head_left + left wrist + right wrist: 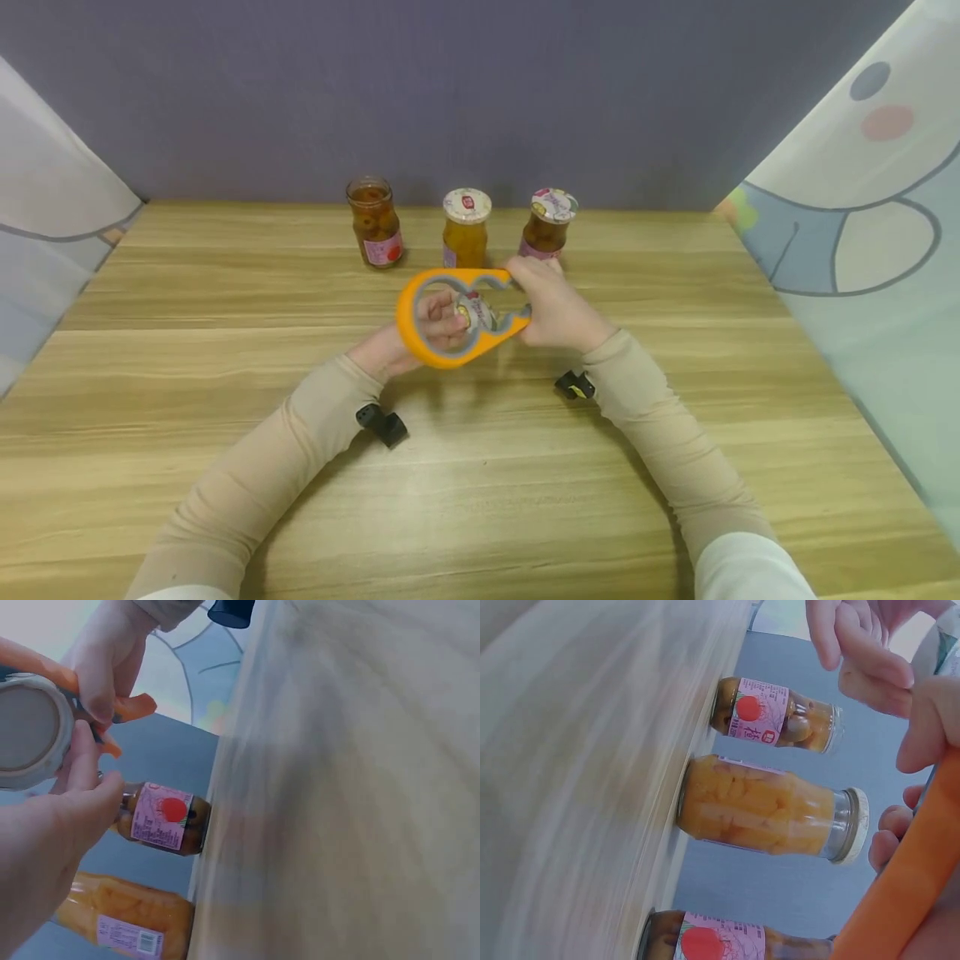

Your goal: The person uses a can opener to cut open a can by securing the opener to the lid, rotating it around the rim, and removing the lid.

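My left hand (386,343) pinches a loose jar lid (483,312) with a printed top, held above the table. Its pale, ringed underside faces the left wrist camera. An orange jar opener (409,325) with grey-lined round openings is gripped at its narrow end by my right hand (557,307). From the head view, the opener overlaps the lid and the left fingers. Behind the hands, a jar without a lid (381,229) stands at left, its dark fruit visible. Beside it are a yellow fruit jar (467,237) with a white lid and a dark fruit jar (546,235) with a patterned lid.
The jars stand in a row near the back edge of the wooden table (480,508), before a grey-blue panel (465,92). Cartoon-printed sheets (885,250) flank the table on both sides. Small black cameras (384,425) sit at the wrists.
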`<act>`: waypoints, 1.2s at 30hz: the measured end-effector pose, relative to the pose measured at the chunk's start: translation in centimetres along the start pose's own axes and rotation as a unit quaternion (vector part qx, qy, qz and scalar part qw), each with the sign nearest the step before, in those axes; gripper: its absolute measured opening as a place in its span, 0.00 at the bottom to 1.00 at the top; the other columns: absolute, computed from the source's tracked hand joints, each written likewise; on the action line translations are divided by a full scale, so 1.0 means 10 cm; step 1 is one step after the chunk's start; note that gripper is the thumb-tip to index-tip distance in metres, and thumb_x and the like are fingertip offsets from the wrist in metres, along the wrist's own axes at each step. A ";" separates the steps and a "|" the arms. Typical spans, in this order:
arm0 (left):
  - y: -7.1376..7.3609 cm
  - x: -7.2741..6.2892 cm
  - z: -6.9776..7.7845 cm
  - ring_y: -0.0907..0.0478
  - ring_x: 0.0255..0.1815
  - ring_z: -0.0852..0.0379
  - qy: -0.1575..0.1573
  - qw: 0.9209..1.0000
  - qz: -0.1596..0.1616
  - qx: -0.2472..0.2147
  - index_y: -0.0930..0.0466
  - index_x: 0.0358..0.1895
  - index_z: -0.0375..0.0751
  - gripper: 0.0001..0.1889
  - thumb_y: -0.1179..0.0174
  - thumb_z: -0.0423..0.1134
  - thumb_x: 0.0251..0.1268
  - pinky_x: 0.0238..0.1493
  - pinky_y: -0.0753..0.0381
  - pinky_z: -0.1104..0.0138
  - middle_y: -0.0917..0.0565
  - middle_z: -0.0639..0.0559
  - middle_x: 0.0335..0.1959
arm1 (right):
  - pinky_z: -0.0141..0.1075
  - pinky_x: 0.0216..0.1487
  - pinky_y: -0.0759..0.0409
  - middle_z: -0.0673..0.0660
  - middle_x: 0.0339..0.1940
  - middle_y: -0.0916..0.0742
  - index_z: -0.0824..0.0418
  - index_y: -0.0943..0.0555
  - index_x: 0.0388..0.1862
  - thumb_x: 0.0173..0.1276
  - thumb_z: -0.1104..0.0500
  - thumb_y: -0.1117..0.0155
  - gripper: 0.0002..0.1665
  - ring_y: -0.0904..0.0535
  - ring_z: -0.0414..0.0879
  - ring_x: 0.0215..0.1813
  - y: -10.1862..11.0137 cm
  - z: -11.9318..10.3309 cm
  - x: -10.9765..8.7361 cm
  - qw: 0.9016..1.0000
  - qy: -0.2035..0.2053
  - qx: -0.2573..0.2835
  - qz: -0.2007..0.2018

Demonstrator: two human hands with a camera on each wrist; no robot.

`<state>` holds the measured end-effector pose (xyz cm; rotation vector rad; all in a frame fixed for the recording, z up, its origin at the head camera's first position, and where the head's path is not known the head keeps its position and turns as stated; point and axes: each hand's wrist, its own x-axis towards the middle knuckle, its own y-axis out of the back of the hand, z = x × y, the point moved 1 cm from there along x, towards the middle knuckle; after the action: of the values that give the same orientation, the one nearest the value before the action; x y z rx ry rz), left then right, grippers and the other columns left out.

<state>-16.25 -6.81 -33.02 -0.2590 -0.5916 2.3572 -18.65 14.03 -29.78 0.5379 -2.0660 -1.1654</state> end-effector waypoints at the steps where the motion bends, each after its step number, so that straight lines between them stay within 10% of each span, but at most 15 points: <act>1: 0.00 -0.01 0.01 0.20 0.41 0.63 0.003 1.000 0.000 0.014 0.35 0.55 0.39 0.41 0.24 0.53 0.37 0.48 0.22 0.72 0.18 0.56 0.41 | 0.43 0.43 0.41 0.56 0.31 0.23 0.62 0.27 0.43 0.32 0.67 0.27 0.33 0.31 0.49 0.37 0.00 0.00 0.00 1.000 -0.002 0.000 -0.001; 7: 0.06 -0.05 0.13 0.23 0.48 0.60 0.001 0.993 0.025 0.116 0.33 0.60 0.39 0.45 0.26 0.59 0.37 0.55 0.26 0.65 0.20 0.56 0.47 | 0.42 0.42 0.42 0.54 0.29 0.24 0.62 0.28 0.42 0.31 0.70 0.30 0.32 0.31 0.49 0.36 0.03 0.05 -0.05 1.000 -0.018 -0.014 -0.003; 12: 0.17 -0.18 0.26 0.29 0.53 0.54 0.044 0.976 0.070 0.203 0.35 0.60 0.33 0.26 0.38 0.39 0.62 0.61 0.31 0.58 0.26 0.43 0.53 | 0.40 0.39 0.42 0.54 0.29 0.24 0.62 0.27 0.42 0.32 0.69 0.29 0.32 0.31 0.49 0.36 0.07 0.10 -0.13 0.999 -0.039 -0.029 -0.012; 21: 0.46 -0.43 0.50 0.32 0.62 0.43 0.137 0.895 0.158 0.394 0.41 0.67 0.34 0.33 0.40 0.44 0.64 0.65 0.34 0.50 0.30 0.36 0.61 | 0.45 0.46 0.34 0.59 0.36 0.18 0.64 0.27 0.48 0.35 0.66 0.28 0.35 0.27 0.52 0.41 0.09 0.18 -0.27 0.996 -0.066 -0.053 -0.029; 29: 0.58 -0.51 0.64 0.33 0.63 0.40 0.148 0.841 0.181 0.488 0.39 0.65 0.32 0.36 0.37 0.49 0.61 0.61 0.29 0.49 0.30 0.35 0.62 | 0.44 0.44 0.35 0.59 0.34 0.18 0.63 0.26 0.47 0.35 0.65 0.27 0.35 0.27 0.52 0.41 0.13 0.22 -0.32 0.995 -0.082 -0.051 -0.028; 36: 0.67 -0.45 0.68 0.26 0.55 0.40 0.148 0.776 0.178 0.586 0.33 0.58 0.31 0.30 0.35 0.46 0.58 0.52 0.24 0.52 0.26 0.34 0.55 | 0.45 0.43 0.35 0.59 0.35 0.18 0.63 0.26 0.50 0.36 0.64 0.26 0.36 0.26 0.52 0.40 0.15 0.28 -0.36 0.994 -0.091 -0.055 -0.023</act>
<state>-19.03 -16.59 -30.13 -0.1454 1.1855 2.4727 -18.31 18.76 -30.80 0.4413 -2.1357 -1.3922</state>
